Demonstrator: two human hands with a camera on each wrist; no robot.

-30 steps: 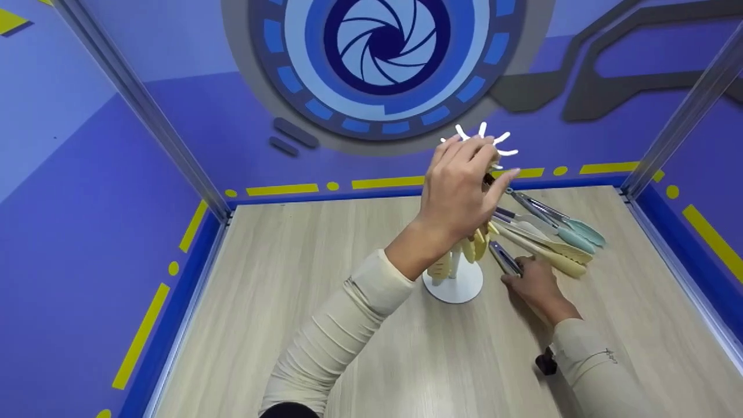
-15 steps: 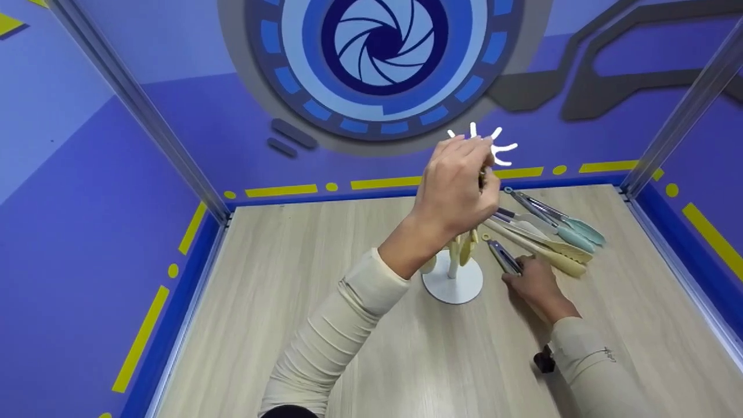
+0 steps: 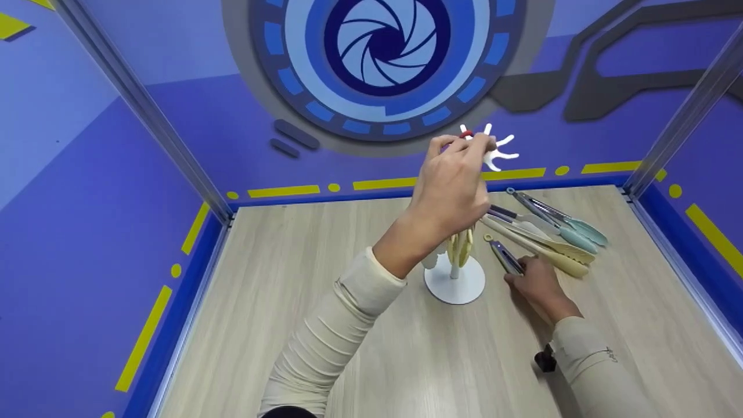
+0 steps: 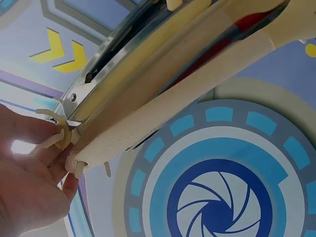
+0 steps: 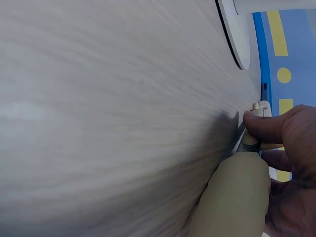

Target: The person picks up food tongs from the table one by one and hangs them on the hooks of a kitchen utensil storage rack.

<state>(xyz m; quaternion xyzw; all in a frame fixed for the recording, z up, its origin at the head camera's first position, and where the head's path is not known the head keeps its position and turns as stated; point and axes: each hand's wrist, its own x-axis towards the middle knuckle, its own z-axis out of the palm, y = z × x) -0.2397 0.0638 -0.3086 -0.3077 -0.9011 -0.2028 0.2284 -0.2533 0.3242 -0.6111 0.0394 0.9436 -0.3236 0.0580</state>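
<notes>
A white utensil stand (image 3: 438, 289) with splayed hooks stands upright on the table. My left hand (image 3: 450, 188) is raised at its top, fingers bent around the hooks. In the left wrist view its fingertips are behind a hook (image 4: 61, 123) at the handle ends of hanging utensils (image 4: 148, 103), which are cream, steel and red. More cream utensils (image 3: 461, 249) hang below the hand in the head view. To the right, my right hand (image 3: 540, 285) grips metal-handled tongs (image 3: 505, 255) lying low at the table. The right wrist view shows their cream head (image 5: 232, 195) and the thumb on them.
Turquoise-tipped tongs (image 3: 586, 230), cream-tipped tongs (image 3: 560, 258) and a dark-handled utensil (image 3: 505, 212) lie grouped at the back right of the wooden table (image 3: 302, 278). Blue patterned walls (image 3: 191, 133) enclose the back and sides.
The stand's hooks and hanging utensils have turned under my left hand, whose thumb has drawn in from sticking out. The right hand and its tongs stay in place.
</notes>
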